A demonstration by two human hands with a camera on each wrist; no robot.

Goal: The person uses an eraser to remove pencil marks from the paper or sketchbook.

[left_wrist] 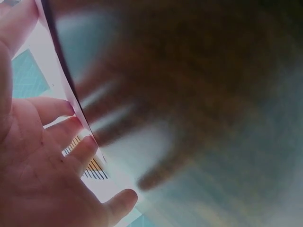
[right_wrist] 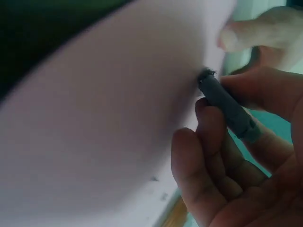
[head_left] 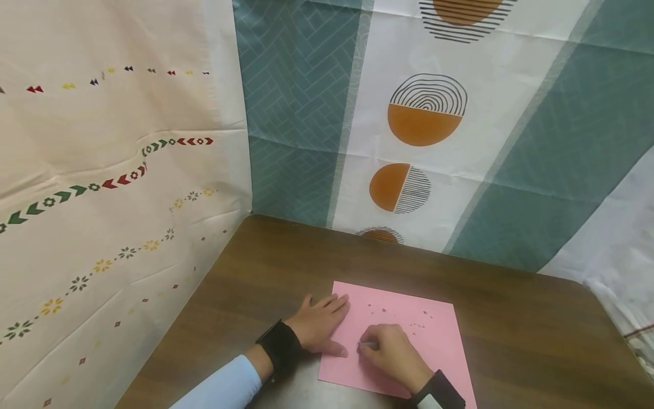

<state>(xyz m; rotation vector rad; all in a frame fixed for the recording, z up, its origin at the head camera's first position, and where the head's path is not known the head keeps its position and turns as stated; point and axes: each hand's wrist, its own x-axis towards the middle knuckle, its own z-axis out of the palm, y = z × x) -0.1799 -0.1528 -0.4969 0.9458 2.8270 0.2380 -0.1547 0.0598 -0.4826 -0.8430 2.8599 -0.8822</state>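
A sheet of pink paper [head_left: 434, 346] lies on the brown table. On its left edge rests my left hand [head_left: 319, 325], palm down with the fingers spread out. My right hand [head_left: 390, 352], over the middle of the sheet, pinches a short grey crayon [right_wrist: 228, 108] between thumb and fingers. The crayon's dark, crumbly tip meets the paper in the right wrist view. Several small dark marks or crumbs [head_left: 417, 325] are scattered on the sheet beyond the right hand. In the left wrist view the left hand [left_wrist: 47, 151] shows straight fingertips at the paper's edge.
The wooden table [head_left: 521, 341] reaches out on both sides of the paper. Behind it hangs a teal and white cloth [head_left: 291, 113] with orange half circles. A cream patterned cloth [head_left: 102, 227] borders the left side, and a white cloth [head_left: 613, 267] the right.
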